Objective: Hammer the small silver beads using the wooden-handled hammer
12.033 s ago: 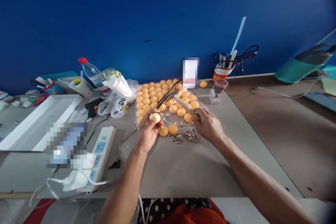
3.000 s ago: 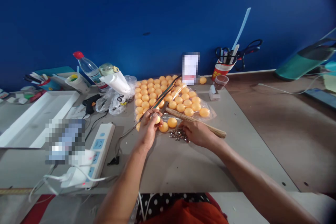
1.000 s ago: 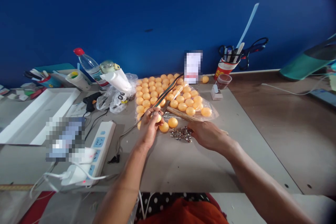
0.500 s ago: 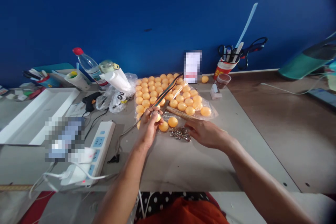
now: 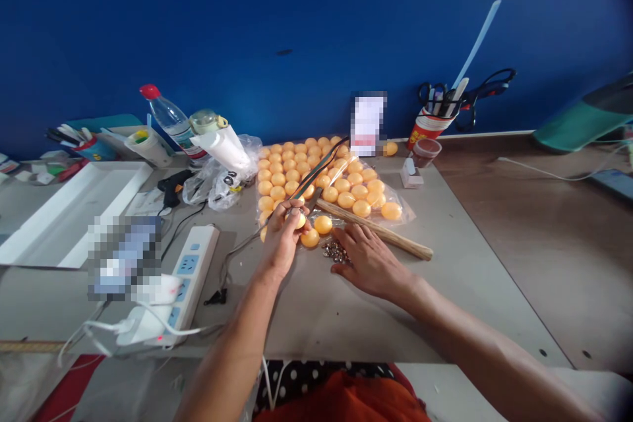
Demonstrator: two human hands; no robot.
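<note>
My left hand (image 5: 283, 234) is closed round an orange ping-pong ball (image 5: 299, 219), with something small and shiny beside it at the fingertips. My right hand (image 5: 368, 260) lies palm down, fingers stretched, over part of a pile of small shiny metal pieces (image 5: 332, 250). Two loose balls, one of them this near orange ball (image 5: 310, 238), rest between the hands. Just beyond my right hand a hammer (image 5: 380, 231) lies with its wooden handle slanting right; its head points towards the left hand. Behind, a clear plastic bag holds rows of orange balls (image 5: 291, 175).
On the left are a white power strip (image 5: 190, 277), a glue gun (image 5: 173, 189), a white tray (image 5: 72, 257) and a bottle (image 5: 171, 120). A blurred phone (image 5: 367, 124) stands at the back. Right of it are a red cup of tools (image 5: 429, 125) and a small tub (image 5: 426, 151).
My right hand has moved left from beside the hammer handle onto the metal pieces, uncovering the handle. My left hand keeps its hold on the ball. The view has shifted slightly.
</note>
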